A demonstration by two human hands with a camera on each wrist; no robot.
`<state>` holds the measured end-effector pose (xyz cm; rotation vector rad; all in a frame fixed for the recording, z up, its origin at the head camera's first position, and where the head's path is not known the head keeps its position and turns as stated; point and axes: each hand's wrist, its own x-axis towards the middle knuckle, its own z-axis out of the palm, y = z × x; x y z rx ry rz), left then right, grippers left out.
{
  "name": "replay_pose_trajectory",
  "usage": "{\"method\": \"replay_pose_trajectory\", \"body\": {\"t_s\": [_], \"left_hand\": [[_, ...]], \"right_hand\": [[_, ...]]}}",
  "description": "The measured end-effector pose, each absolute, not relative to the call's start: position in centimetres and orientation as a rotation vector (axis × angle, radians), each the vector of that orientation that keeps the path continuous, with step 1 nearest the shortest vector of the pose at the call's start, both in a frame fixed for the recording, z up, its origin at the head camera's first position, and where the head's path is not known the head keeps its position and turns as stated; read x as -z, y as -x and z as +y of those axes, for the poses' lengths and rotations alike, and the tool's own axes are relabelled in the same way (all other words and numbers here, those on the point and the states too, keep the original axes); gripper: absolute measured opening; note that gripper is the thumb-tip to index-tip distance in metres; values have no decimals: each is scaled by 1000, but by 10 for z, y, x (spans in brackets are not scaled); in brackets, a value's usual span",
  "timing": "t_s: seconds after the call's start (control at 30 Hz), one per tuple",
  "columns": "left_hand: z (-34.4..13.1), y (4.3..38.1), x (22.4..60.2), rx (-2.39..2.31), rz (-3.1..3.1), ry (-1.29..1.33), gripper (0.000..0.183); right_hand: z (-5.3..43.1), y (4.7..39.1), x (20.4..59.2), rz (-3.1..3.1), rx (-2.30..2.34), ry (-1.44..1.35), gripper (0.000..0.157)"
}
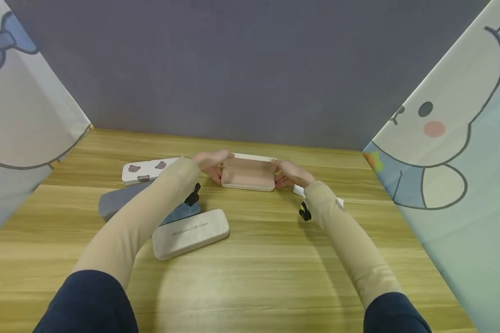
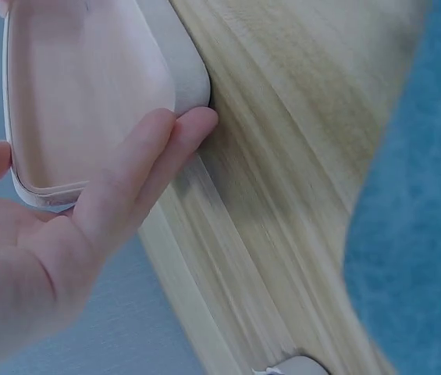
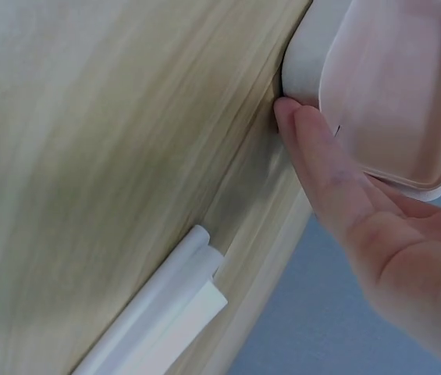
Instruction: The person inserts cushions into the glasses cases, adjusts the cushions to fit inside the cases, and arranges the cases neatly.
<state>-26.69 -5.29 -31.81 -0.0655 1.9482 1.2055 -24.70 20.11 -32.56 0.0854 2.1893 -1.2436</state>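
A glasses case (image 1: 248,178) with a pale outside and pink lining stands with its lid raised, near the back of the table. My left hand (image 1: 211,164) grips its left end, thumb at the lid's edge and fingers along the base. At the opposite end, my right hand (image 1: 290,173) holds it in the same way. Both wrist views show the lined inside, with the left fingertips (image 2: 193,125) and the right fingertips (image 3: 307,117) at the base's corners. Nothing shows inside the case.
Left of the open case lie a white case with bear prints (image 1: 135,172), a blue-grey case (image 1: 116,200) partly under my left forearm, and a pale lettered case (image 1: 191,234). A white folded item (image 3: 165,312) rests by my right wrist. A grey panel (image 1: 233,69) rises behind the table.
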Motion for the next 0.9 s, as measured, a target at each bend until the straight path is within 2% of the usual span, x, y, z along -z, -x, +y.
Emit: {"method": "replay_pose_trajectory", "body": {"t_s": [0.43,0.6,0.73,0.9], "left_hand": [[-49,259,304,-1124,2032,87,72],[-47,262,304,-1100,2142,19,66],[-37,257,298,-1112,2447,-35,64],[-20,251,279,-990,2864,-79,74]], "right_hand": [[201,243,328,2254,1289,-132,69],[199,242,326,2275,1290,-144,75],[205,242,321,2360,1199,-92,77],[217,240,304,2468,1103,-38,77]]}}
